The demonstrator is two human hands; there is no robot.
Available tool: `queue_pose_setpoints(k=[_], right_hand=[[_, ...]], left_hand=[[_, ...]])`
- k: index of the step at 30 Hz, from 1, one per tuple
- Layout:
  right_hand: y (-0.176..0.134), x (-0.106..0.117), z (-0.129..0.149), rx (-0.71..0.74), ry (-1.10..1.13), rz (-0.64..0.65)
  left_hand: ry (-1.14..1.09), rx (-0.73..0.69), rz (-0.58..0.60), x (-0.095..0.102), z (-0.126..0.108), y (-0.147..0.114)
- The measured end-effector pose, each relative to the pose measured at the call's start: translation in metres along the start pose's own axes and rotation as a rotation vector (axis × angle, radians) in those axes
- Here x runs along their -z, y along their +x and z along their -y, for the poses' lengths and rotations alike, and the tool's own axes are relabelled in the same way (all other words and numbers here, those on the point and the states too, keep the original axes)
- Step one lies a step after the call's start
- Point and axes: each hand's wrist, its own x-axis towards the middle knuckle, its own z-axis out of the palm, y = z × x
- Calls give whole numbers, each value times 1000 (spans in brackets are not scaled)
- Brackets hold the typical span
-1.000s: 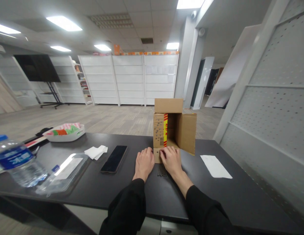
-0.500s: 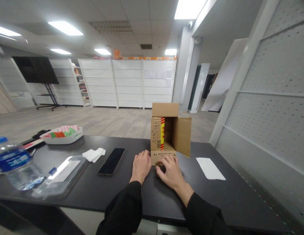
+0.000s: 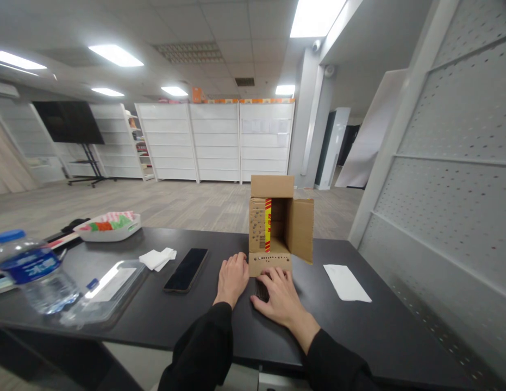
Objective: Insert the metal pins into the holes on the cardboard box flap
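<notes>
An open cardboard box (image 3: 257, 225) lies on its side on the dark table, its opening towards me and its flaps spread. My left hand (image 3: 232, 278) rests palm down at the box's left front corner, fingers stretched forward. Just in front of the lower flap (image 3: 270, 265), my right hand (image 3: 280, 297) arches over a small dark ridged object (image 3: 261, 291). Its fingertips lie at the flap's near edge, with the thumb on the object's near side. Most of that object is hidden under the palm, so its kind is unclear.
Left of my hands lie a black phone (image 3: 186, 270), folded tissues (image 3: 157, 259) and a clear plastic case (image 3: 104, 293). A water bottle (image 3: 35, 271) and a white basket (image 3: 110, 233) stand farther left. White paper (image 3: 347, 282) lies right, near a perforated panel (image 3: 460, 163).
My right hand has drawn back slightly towards me and left, its thumb lower, so more of the dark ridged object shows. My left hand stays beside the box. The view has shifted a little.
</notes>
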Motion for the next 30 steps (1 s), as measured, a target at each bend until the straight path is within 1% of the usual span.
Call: queue_pose_setpoints(k=[7,15,21,30], right_hand=[[1,0,0,-6,-3,12],[1,-3,1,-15,-5,10],[1,-2,1,10,-11,1],[0,-3,3,26,-62,8]], left_hand=[[4,6,7,0,0,0],[-8,-32,5,2,0,-2],[-36,-69,-15,2,1,-3],[-81,-106,12,1,0,-4]])
